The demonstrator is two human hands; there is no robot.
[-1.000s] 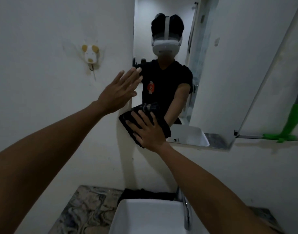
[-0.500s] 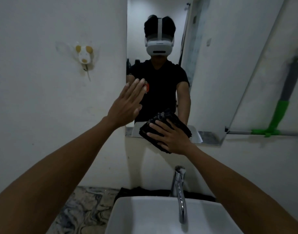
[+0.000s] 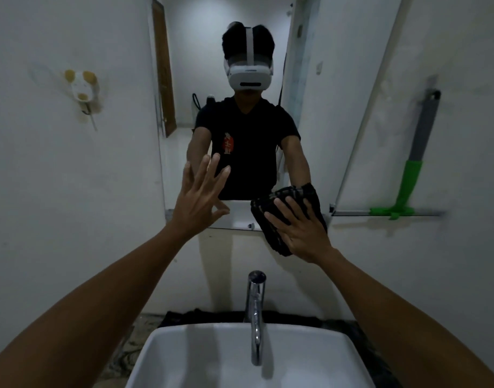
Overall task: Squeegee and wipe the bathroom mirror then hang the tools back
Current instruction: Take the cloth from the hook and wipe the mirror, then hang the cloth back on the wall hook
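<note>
The wall mirror [image 3: 310, 113] fills the middle of the head view and reflects a person in a black shirt. My right hand [image 3: 301, 231] lies flat on a folded black cloth [image 3: 271, 217], pressing it against the mirror's lower right corner and the wall just below. My left hand [image 3: 196, 197] is flat against the glass at the lower left, fingers spread, holding nothing. A squeegee [image 3: 416, 169] with a green head and grey handle hangs on the wall to the right of the mirror.
A white basin [image 3: 240, 357] with a chrome tap [image 3: 255, 312] sits directly below my arms. A mouse-shaped wall hook [image 3: 83, 88] is fixed on the left wall. A dark marbled counter [image 3: 122, 357] flanks the basin.
My right hand has slid the cloth from the mirror's lower left edge across to its lower right corner. My left hand moved right onto the glass. The view shifted down and right.
</note>
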